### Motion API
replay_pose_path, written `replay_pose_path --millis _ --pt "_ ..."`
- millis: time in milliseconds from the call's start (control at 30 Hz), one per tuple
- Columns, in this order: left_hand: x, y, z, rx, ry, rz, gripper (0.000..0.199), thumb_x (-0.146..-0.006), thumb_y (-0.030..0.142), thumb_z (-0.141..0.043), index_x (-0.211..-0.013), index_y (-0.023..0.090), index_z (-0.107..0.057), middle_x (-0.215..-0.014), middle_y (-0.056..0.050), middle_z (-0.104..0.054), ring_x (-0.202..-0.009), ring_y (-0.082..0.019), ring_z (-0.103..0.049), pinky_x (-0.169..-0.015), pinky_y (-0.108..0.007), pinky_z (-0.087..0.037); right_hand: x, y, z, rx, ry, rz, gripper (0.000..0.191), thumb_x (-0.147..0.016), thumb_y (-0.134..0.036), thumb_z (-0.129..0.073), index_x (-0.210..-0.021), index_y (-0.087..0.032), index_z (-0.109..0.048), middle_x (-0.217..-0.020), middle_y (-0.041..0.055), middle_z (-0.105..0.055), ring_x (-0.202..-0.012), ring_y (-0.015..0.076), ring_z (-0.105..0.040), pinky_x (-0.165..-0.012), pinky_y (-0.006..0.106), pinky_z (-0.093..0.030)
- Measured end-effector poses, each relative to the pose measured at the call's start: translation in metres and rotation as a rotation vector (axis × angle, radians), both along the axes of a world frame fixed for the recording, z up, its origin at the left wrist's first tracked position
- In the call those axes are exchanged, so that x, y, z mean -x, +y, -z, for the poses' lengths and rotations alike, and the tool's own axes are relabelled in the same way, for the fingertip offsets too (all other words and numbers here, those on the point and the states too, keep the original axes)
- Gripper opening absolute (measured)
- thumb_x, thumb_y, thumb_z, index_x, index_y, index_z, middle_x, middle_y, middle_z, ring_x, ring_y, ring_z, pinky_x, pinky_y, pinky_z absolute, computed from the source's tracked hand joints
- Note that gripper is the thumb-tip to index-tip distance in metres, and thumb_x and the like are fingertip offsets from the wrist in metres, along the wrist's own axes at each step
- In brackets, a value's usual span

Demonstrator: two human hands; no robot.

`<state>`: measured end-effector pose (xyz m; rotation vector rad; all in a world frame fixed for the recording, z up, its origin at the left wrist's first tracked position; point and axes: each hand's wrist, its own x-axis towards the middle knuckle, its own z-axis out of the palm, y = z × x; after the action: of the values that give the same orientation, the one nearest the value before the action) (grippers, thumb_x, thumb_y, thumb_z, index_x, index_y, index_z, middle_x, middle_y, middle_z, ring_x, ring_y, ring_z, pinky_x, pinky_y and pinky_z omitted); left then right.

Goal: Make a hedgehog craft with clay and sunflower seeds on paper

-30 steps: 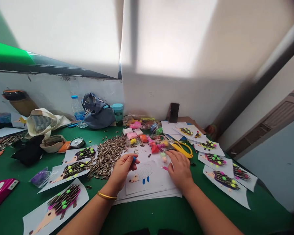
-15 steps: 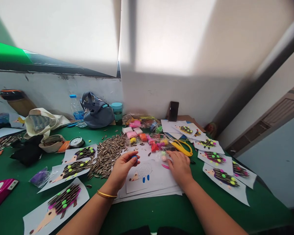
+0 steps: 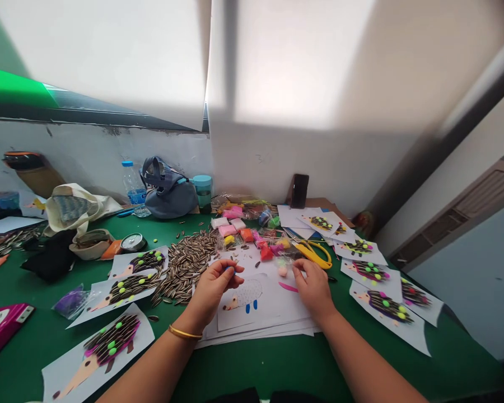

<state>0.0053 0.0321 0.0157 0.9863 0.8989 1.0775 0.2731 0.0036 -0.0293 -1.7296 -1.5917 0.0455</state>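
Note:
A small piece of blue modelling clay [image 3: 233, 269] is pinched between the thumb and fingers of my left hand [image 3: 214, 282], left of the hedgehog drawing [image 3: 247, 291]. The drawing has a peach clay face and two blue clay feet. My right hand [image 3: 313, 282] is closed at the right of the paper, thumb against fingers; whatever lies between them is too small to make out. Beside its fingertips is a small lump of peach clay [image 3: 282, 271] by a clear bag. A pink strip [image 3: 288, 286] lies on the paper just left of that hand.
A heap of striped sunflower seeds [image 3: 189, 260] spreads left of the paper. Behind are coloured clay packets [image 3: 247, 235] and yellow-handled scissors [image 3: 315, 254]. Seed-covered hedgehog pictures lie left [image 3: 113, 341] and right [image 3: 388, 308]. A phone [image 3: 299, 190] leans on the wall.
My right hand has drawn back slightly from the clear bag and peach clay, its fingers curling together. My left hand keeps the blue clay, almost in place. The view has shifted slightly.

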Motion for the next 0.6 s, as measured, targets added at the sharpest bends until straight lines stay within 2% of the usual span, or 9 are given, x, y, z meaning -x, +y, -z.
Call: replay_pose_path --millis 133,300,433,600 --pt "-0.001 0.0 0.001 -0.002 0.007 -0.006 0.043 -0.07 0.046 -0.078 -0.098 0.017 -0.065 -0.094 -0.006 -0.071 -0.07 -0.013 -0.066 -0.07 -0.027 -0.054 0.001 0.0 0.001 0.001 0.035 -0.018 0.018 -0.09 -0.033 -0.047 -0.089 -0.021 -0.061 -0.092 0.0045 -0.068 -0.09 0.0238 -0.06 -0.084 0.038 -0.037" --pt "0.001 -0.001 0.0 -0.102 0.104 0.0 0.034 -0.074 0.042 -0.076 -0.095 0.017 -0.067 -0.093 -0.004 -0.069 -0.075 -0.013 -0.064 -0.074 -0.026 -0.051 0.007 -0.004 -0.001 -0.06 0.029 -0.073 0.015 -0.091 -0.031 -0.049 -0.087 -0.021 -0.061 -0.089 0.0036 -0.067 -0.089 0.0232 -0.06 -0.083 0.038 -0.039" --pt "-0.002 -0.007 0.001 -0.153 0.257 0.088 0.031 -0.077 0.046 -0.071 -0.084 0.017 -0.066 -0.077 -0.001 -0.064 -0.069 -0.013 -0.059 -0.065 -0.023 -0.046 0.021 -0.013 -0.01 -0.219 -0.033 -0.202 0.009 -0.09 -0.024 -0.051 -0.087 -0.022 -0.06 -0.089 0.003 -0.067 -0.089 0.0214 -0.06 -0.085 0.038 -0.039" --pt "-0.012 -0.016 0.002 -0.172 0.388 0.204 0.032 -0.081 0.048 -0.063 -0.088 0.017 -0.065 -0.078 0.0 -0.062 -0.061 -0.011 -0.055 -0.061 -0.025 -0.045 0.043 -0.027 -0.025 -0.314 -0.119 -0.365 0.011 -0.088 -0.014 -0.053 -0.089 -0.023 -0.06 -0.091 0.002 -0.067 -0.094 0.0211 -0.059 -0.089 0.04 -0.038"
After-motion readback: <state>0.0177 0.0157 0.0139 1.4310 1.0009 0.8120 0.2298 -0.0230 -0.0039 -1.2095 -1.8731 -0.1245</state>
